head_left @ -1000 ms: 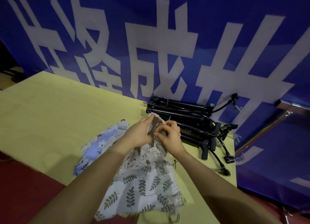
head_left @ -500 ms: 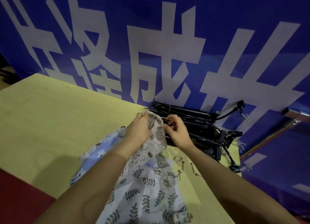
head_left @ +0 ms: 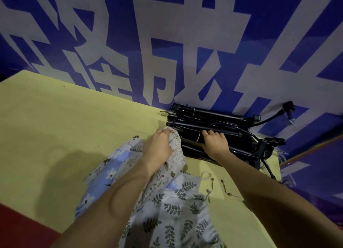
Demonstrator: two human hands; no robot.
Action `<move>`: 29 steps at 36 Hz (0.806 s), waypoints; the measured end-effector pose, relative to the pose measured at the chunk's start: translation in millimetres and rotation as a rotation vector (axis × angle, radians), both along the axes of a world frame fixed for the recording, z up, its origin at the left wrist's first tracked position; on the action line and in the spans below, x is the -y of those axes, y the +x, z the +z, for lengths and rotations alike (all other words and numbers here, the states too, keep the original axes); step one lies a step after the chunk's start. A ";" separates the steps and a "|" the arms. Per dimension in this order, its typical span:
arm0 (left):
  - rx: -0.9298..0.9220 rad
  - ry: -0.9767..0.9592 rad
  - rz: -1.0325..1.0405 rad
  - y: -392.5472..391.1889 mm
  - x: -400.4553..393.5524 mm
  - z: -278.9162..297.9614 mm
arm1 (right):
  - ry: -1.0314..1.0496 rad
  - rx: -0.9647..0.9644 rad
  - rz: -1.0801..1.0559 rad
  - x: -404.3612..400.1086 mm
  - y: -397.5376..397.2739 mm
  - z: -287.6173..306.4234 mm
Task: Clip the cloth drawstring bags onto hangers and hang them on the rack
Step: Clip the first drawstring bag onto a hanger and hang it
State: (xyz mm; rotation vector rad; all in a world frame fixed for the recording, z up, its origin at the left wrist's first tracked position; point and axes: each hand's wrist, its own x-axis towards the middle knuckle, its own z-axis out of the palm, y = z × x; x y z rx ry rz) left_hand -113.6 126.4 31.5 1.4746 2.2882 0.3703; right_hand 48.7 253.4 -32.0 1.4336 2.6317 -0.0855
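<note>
The right hand (head_left: 215, 144) has just let go of the cloth. A moment ago both hands were pinching the top of one bag together. Now the right hand is over at 1 o'clock, lying on the stack of black hangers (head_left: 207, 128). Its fingers (head_left: 213, 133) curl down over one black bar, but I cannot tell if they are gripping it tight yet.

The left hand (head_left: 157, 145) still holds the bag. Its fingers are closed on the bunched top of the little-picture bag (head_left: 175, 151), and that top sits right next to the hanger stack, touching its near edge.

Under the left arm there are more bags. A leaf-print bag (head_left: 172, 210) lies at 6 o'clock, and a blue flower bag (head_left: 111, 171) peeks out at 8 o'clock. All of them lie on the yellow table (head_left: 65, 127). Some small strings with metal tips (head_left: 223, 183) lie on the table at 4 o'clock.

This change likely means the person is done fixing the bag's top and is now going for a hanger. So the clipping has not started. I think the next job is to pull one hanger free from the pile. The hangers look stacked close and tangled with wires, so more than one might come up together.

No rack can be seen clearly here. A big blue banner (head_left: 185, 43) fills the back.
</note>
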 end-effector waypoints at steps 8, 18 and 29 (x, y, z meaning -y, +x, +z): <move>0.024 0.045 0.019 4.9 2.5 3.7 | 0.153 -0.057 0.131 1.5 10.8 34.5; 0.120 0.080 -0.025 27.1 15.2 17.2 | 0.114 -0.273 0.087 23.7 36.2 75.1; 0.387 0.019 0.080 40.6 42.1 36.9 | 0.014 -0.259 0.349 61.9 74.1 104.6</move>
